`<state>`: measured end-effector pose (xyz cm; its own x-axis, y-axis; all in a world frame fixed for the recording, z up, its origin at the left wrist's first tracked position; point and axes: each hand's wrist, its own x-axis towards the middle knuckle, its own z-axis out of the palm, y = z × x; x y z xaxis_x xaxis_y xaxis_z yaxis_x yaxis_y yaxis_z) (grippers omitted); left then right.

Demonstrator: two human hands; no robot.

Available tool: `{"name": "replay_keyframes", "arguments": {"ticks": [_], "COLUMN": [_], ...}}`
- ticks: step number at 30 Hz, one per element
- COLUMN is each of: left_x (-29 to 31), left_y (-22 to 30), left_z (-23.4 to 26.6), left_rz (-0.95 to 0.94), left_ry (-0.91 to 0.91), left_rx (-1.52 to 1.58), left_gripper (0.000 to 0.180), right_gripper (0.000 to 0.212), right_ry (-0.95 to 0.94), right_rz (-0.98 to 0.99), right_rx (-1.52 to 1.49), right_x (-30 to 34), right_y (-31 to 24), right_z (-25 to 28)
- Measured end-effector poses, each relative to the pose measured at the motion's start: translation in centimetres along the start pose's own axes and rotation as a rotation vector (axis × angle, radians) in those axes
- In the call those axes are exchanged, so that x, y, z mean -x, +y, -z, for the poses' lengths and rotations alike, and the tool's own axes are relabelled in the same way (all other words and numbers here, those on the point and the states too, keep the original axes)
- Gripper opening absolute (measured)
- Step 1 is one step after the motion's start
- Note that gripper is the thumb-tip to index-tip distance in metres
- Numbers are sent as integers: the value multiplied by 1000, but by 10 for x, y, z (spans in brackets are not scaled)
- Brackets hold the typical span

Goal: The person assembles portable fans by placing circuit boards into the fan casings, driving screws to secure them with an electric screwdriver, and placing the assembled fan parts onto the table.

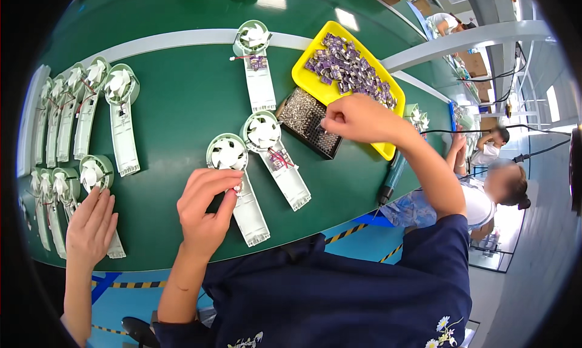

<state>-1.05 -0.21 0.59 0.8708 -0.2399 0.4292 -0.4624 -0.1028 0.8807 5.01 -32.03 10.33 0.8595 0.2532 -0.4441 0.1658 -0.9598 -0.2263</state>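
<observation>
My left hand [206, 212] is closed in a pinch over a pale green handheld fan half [250, 218] with a white fan wheel. Something small and whitish shows at its fingertips, too small to name. My right hand [357, 119] is pinched closed above the near end of a black box [330, 153] full of small silvery metal pieces. What its fingers hold, if anything, I cannot make out. Right of my left hand lies a second fan half [291, 181] with a purple circuit board and red wires. A third fan half [260, 87] with a purple board lies farther back.
A yellow tray [306, 75] heaped with purple circuit boards adjoins the black box. An electric screwdriver [394, 175] lies at the right. Several fan halves [124, 133] stand in rows at the left, where another person's hand [91, 227] touches one. Another person [482, 196] sits at the right.
</observation>
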Motion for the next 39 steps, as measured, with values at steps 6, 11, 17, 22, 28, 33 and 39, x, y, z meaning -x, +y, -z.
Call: {"name": "replay_keyframes", "arguments": {"ticks": [6,11,17,22,28,33,39], "left_x": [1,-1,0,1,-16,-62,-101], "left_y": [-2,1,0,8,49,64,40], "left_z": [2,1,0,0,4,-39,-101], "left_rz": [7,-5,-5,-63,-141,-184,-139], "left_ry": [6,-10,-7,-3,-301,-273,-454], "left_rx": [8,-16,-36,-105,-392,-327,-349], "left_gripper": [23,23,23,23,31,40,44], "right_gripper": [32,34,31,29,28,26,21], "right_ry": [-349,-389,-301,-208,-89,-34,-48], "right_rz": [-62,1,22,60,39,25,99], "right_rx": [-278,-634,-773,-856,-933,-939,-1078], "right_x": [-15,-10,-4,4,13,22,31], "right_y": [18,38,49,49,47,38,37], "right_z": [6,4,-8,-13,-20,-25,-39]}}
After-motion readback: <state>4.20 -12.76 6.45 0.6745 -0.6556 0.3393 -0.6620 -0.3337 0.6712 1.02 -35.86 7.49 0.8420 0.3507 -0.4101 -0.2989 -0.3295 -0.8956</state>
